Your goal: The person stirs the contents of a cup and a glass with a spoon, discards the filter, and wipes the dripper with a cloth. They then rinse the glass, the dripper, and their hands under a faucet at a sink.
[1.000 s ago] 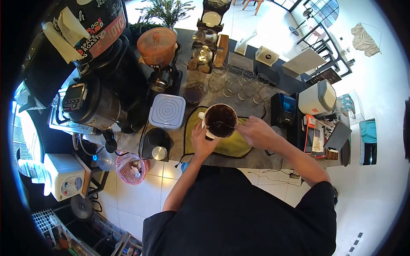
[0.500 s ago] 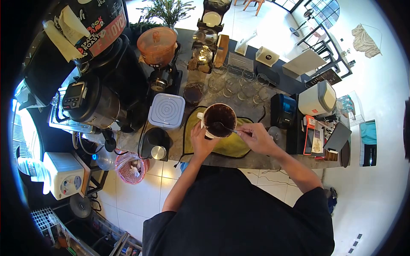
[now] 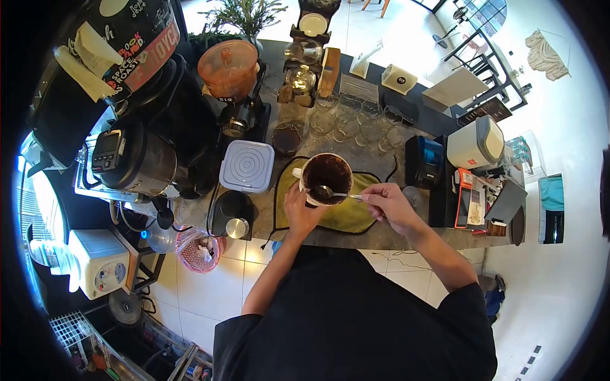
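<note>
Head view: your left hand [image 3: 301, 214] is gripping the white mug [image 3: 326, 170], fingers closing round its near-left side, just below the handle. Your right hand [image 3: 392, 206] is pinching the spoon [image 3: 340, 194] by the end of its handle, fingers closing on it. The spoon is lying across the mug's right rim, bowl sitting inside, toward the near side; can't tell if it's touching the dark, grainy contents. The mug is standing out over the green cloth [image 3: 346, 219] at the near edge of the desk [image 3: 264, 206], opening facing up at you; your hand is hiding its base, so can't tell if it's resting or lifted. A square lidded container [image 3: 247, 166] is sitting left of the cloth, a glass of dark liquid [image 3: 287, 138] is standing just beyond the mug, and clear glasses [image 3: 346, 127] are clustering to that glass's right.
</note>
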Demonstrator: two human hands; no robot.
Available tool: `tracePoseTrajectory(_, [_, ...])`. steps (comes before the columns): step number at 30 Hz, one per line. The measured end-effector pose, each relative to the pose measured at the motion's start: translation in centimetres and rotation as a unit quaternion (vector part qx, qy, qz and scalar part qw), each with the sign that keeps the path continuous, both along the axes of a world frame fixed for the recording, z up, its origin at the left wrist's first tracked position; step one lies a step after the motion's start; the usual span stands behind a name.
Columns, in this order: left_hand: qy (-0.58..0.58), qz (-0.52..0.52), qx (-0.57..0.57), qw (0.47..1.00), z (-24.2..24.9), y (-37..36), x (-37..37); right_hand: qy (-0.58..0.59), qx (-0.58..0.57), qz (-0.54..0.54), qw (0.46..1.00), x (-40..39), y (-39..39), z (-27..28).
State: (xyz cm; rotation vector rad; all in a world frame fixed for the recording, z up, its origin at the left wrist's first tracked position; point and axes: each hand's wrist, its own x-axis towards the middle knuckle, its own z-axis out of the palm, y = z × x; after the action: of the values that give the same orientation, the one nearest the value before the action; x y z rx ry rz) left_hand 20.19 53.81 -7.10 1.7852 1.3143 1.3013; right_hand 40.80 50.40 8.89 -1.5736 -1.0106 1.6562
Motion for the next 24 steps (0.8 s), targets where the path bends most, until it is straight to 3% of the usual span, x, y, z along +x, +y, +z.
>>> tracePoseTrajectory(5, [0.025, 0.017, 0.042, 0.999, 0.2, 0.1, -0.2, 0.083, -0.025, -0.019, 0.996, 1.2, 1.1, 0.6])
tracePoseTrajectory(8, [0.027, 0.014, 0.042, 0.999, 0.2, 0.1, -0.3, 0.092, 0.02, -0.024, 0.995, 1.3, 3.3, 1.5])
tracePoseTrajectory(12, [0.013, 0.0, 0.034, 0.999, 0.1, 0.1, -0.3, 0.04, 0.109, 0.007, 0.993, 0.6, 8.6, 0.8])
tracePoseTrajectory(14, [0.02, 0.002, 0.03, 0.999, 0.2, 0.1, -0.4, -0.091, 0.201, 0.079, 0.972, -0.4, 11.8, -0.4])
tracePoseTrajectory(15, [0.026, 0.002, 0.025, 0.999, 0.3, 0.1, -0.4, -0.089, 0.202, 0.081, 0.972, -1.0, 13.4, -1.0])
tracePoseTrajectory(17, [0.034, 0.004, 0.024, 0.999, 0.1, -0.1, -0.4, -0.345, 0.38, 0.191, 0.837, -2.1, 16.1, -2.2])
tracePoseTrajectory(18, [0.039, 0.004, 0.024, 0.999, 0.1, -0.1, -0.4, -0.342, 0.381, 0.194, 0.837, -2.4, 17.4, -2.5])
tracePoseTrajectory(20, [0.039, 0.002, 0.021, 0.999, 0.1, -0.1, -0.4, -0.434, 0.443, 0.331, 0.711, -2.8, 19.2, -3.2])
tracePoseTrajectory(24, [0.053, -0.001, 0.04, 0.998, -0.8, 0.1, -0.6, -0.426, 0.447, 0.372, 0.694, -2.7, 20.8, -4.8])
